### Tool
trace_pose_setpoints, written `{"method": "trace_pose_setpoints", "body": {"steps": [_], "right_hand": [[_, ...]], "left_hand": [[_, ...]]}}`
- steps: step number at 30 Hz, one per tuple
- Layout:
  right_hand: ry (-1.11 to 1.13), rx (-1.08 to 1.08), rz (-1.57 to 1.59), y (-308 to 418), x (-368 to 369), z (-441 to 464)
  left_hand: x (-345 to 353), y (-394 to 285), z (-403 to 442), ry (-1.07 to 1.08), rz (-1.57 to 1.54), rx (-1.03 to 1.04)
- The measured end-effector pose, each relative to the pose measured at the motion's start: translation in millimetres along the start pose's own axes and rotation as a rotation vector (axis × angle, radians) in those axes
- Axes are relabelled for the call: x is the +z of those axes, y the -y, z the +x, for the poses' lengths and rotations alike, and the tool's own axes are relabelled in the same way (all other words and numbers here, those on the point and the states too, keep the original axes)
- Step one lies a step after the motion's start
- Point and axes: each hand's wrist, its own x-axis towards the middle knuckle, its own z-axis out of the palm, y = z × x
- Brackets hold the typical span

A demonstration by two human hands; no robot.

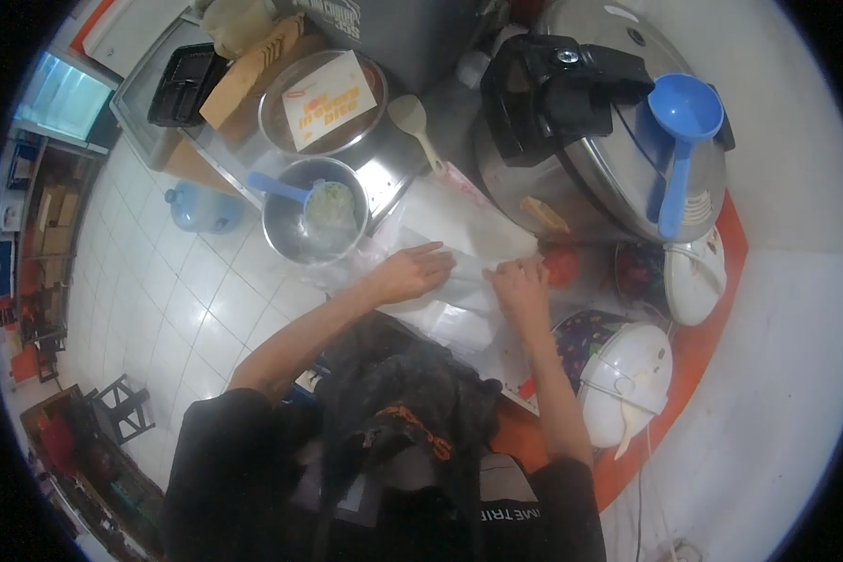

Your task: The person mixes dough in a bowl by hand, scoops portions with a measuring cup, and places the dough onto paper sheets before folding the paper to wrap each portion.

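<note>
Plastic film [470, 273] lies crumpled and pale at the centre of the frame, between the person's two hands, with more white sheets [454, 323] just below it; the left hand [410, 274] has its fingers stretched out and rests on the film, gripping nothing that shows, perhaps to keep so light a material from sliding; the right hand [520, 277] has its fingers bent inward and nearly closed, and seems to pinch the film's edge, a small grip that suits something this thin. Up and left of the left hand stands a metal bowl [284, 225], near enough for an easy reach; a blue scoop [286, 187] sits in it with something pale green in its cup, its handle leaning over the rim, probably so that it can be picked up cleanly. Above the film, a pale paddle [408, 115] points its handle down toward the hands; at upper right a second blue scoop [681, 173] lies on the lid of a big metal cooker [618, 173], which seems to serve as a handy shelf; at right, two white-lidded containers [626, 375] stand near the orange edge of the bench [686, 361], apparently set aside to leave the middle for the hands.
</note>
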Motion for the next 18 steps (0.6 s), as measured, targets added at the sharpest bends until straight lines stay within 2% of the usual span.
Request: {"method": "trace_pose_setpoints", "body": {"steps": [3, 5, 6, 8, 9, 11, 15, 17, 18], "right_hand": [[0.002, -0.031, -0.049, 1.5, 7.0, -26.7], [0.154, 0.0, 0.007, 0.9, 3.3, -36.9], [0.153, 0.003, 0.006, 6.7, -2.4, -34.1], [-0.124, 0.385, 0.216, 20.6, -14.3, -27.0], [-0.124, 0.385, 0.216, 19.3, -12.7, -26.7], [-0.143, 0.575, 0.376, 14.3, -7.3, -23.0], [-0.22, 0.437, 0.441, -0.4, 10.8, -19.6], [-0.055, 0.359, 0.447, -11.9, 19.8, -20.6], [-0.057, 0.361, 0.445, -19.1, 26.8, -28.4]], "left_hand": [[3.1, -0.6, -1.2, -0.011, -0.009, 0.015], [4.9, 0.8, -2.4, -0.012, -0.004, 0.033], [4.8, 2.0, -2.7, -0.022, -0.009, 0.032], [5.5, 2.4, -3.1, -0.034, -0.014, 0.031], [5.5, 2.4, -4.0, -0.04, -0.017, 0.025], [5.1, 3.4, -3.0, -0.045, -0.017, 0.029], [4.1, 2.8, -3.9, -0.064, -0.045, 0.015], [4.6, 1.7, -4.2, -0.067, -0.05, 0.025], [7.3, 3.3, -5.6, -0.061, -0.053, 0.02]]}}
